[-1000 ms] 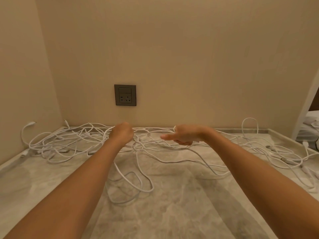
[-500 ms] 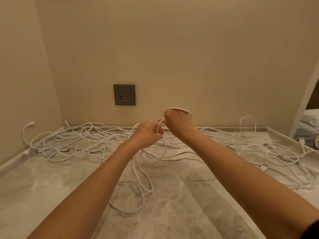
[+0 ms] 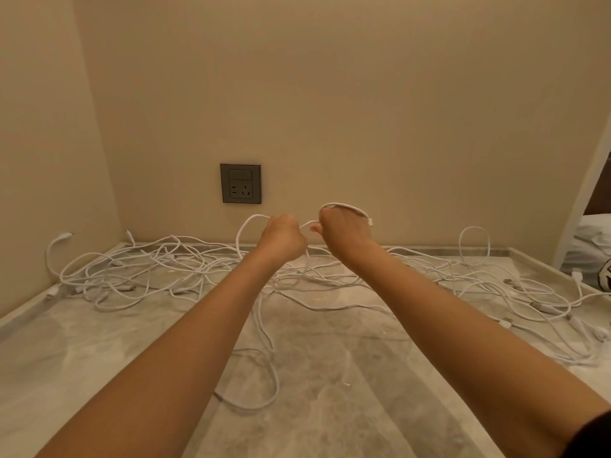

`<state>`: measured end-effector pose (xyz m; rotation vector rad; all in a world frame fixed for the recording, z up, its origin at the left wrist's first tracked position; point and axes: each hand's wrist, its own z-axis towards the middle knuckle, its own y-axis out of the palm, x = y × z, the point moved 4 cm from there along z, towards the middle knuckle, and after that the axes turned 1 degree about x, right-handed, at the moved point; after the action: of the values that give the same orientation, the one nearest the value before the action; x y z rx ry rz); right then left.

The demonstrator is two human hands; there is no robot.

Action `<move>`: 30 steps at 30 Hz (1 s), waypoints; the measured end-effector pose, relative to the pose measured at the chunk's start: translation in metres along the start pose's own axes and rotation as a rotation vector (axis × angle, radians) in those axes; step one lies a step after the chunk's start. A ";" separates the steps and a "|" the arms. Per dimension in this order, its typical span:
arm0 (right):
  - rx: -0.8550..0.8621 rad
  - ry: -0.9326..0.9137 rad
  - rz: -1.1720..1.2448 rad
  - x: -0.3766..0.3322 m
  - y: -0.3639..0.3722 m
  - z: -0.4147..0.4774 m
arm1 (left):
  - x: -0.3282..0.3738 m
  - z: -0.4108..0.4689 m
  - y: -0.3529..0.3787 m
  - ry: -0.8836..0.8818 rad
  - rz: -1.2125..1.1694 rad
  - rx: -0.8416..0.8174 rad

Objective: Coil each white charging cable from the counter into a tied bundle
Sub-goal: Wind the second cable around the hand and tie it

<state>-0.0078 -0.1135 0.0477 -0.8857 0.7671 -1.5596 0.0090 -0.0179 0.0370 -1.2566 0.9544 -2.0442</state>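
Several white charging cables lie tangled across the back of the marble counter. Both hands are raised above the tangle near the back wall. My right hand grips one white cable, which loops over its back with the plug end hanging at its right. My left hand holds the same cable close beside it; a loop arches up to its left and the rest trails down to the counter. The fingers of both hands are hidden from view.
A grey wall socket sits on the back wall above the cables. Walls close the left and back sides. More cables with plugs spread to the right. A raised rim edges the counter's right side; bedding lies beyond.
Both hands rose from the tangle and came together with one cable. A loop now lies over my right hand, and a new arch of cable stands left of my left hand.
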 end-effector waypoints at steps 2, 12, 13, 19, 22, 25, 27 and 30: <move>-0.009 -0.009 -0.003 -0.003 0.000 -0.001 | 0.000 0.001 -0.003 -0.003 -0.066 -0.003; -0.141 -0.043 0.012 -0.011 -0.002 -0.003 | -0.017 -0.004 -0.005 -0.023 -0.053 0.129; -0.157 -0.034 0.015 -0.010 -0.002 -0.003 | -0.017 -0.005 -0.005 -0.020 -0.043 0.125; -0.213 0.049 0.040 0.001 0.006 -0.001 | -0.019 -0.002 -0.007 -0.013 -0.058 0.060; -0.215 0.068 0.035 0.005 0.009 -0.001 | -0.013 -0.005 -0.003 -0.003 0.002 -0.007; -0.208 0.055 0.011 0.003 0.009 0.000 | -0.012 -0.005 0.000 -0.074 -0.003 -0.078; -0.200 0.044 -0.009 0.003 0.008 0.002 | -0.012 -0.004 0.009 -0.151 -0.122 -0.189; -0.206 0.036 -0.041 0.007 0.013 0.003 | -0.013 -0.009 0.016 -0.285 -0.327 -0.339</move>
<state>0.0002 -0.1226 0.0392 -1.0308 0.9534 -1.5549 0.0072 -0.0153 0.0145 -1.9367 1.0402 -1.9095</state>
